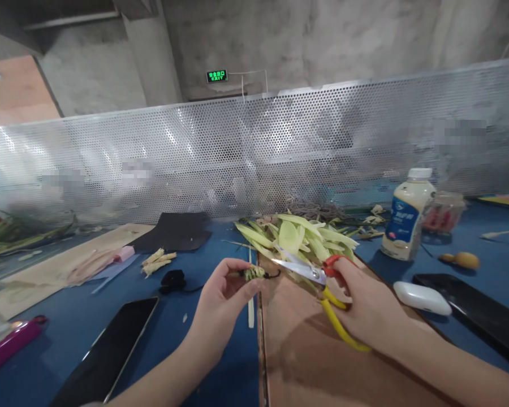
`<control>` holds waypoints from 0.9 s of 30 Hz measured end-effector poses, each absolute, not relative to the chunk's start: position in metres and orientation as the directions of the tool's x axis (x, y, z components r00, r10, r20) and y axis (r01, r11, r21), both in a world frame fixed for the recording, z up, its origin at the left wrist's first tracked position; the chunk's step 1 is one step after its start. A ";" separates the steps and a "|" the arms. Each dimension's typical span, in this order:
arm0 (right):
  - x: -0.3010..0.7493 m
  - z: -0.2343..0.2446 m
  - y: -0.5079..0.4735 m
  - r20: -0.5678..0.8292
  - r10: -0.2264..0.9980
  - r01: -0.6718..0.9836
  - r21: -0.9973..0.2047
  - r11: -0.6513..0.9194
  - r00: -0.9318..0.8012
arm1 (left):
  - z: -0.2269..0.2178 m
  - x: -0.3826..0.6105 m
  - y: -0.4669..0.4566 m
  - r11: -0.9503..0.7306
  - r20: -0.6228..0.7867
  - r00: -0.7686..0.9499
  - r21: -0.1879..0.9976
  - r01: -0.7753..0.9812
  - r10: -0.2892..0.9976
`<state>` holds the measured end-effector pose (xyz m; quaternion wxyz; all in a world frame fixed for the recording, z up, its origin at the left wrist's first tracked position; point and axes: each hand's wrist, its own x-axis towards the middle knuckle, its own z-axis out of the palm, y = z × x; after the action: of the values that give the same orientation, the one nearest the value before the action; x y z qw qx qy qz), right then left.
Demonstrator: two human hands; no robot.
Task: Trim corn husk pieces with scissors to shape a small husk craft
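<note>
Left fingers [234, 264] pinch a green piece [254, 273] (light and crushable, I'd guess, best held by its ends); right fingers [345, 272] grip scissors [316, 273].

Exit sign [217, 76], just short of 12 o'clock, high up against the concrete wall [254, 34]: glowing green on dark, "安全出口" on top, "EXIT" below. Both lines legible. Bottle [408, 215] at 3 o'clock: blue label [401, 217], white characters plus a white logo mark, too blurred to read, brand can't be told. Perforated partition [220, 147]: pixelated patches at 9, between 9 and 10, and between 2 and 3 o'clock, any lettering there unreadable.
</note>
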<state>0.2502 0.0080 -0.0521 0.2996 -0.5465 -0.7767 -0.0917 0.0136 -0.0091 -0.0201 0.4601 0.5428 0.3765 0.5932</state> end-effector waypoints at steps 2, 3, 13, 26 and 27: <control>0.251 -0.051 0.010 0.598 0.757 0.906 -0.117 0.408 -0.264 | -0.020 0.014 -0.009 -0.271 0.278 0.017 0.946 -0.177 0.960; 0.251 -0.051 0.010 0.603 0.747 0.904 -0.096 0.416 -0.280 | -0.019 0.014 -0.009 -0.264 0.273 0.017 0.944 -0.198 0.962; 0.250 -0.056 0.002 0.411 0.872 0.914 -0.182 0.363 -0.264 | -0.020 0.013 -0.007 -0.298 0.324 0.088 0.928 -0.222 0.942; 0.249 -0.056 -0.001 0.371 0.870 0.916 -0.106 0.388 -0.326 | -0.020 0.013 -0.010 -0.268 0.313 0.199 0.937 -0.223 0.929; 0.249 -0.056 -0.002 0.370 0.871 0.916 -0.109 0.387 -0.324 | -0.020 0.014 -0.010 -0.265 0.310 0.199 0.938 -0.224 0.930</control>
<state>0.2492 -0.0016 -0.0559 0.1871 -0.5505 -0.8114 -0.0601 0.0136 -0.0103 -0.0200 0.5217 0.5721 0.3085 0.5526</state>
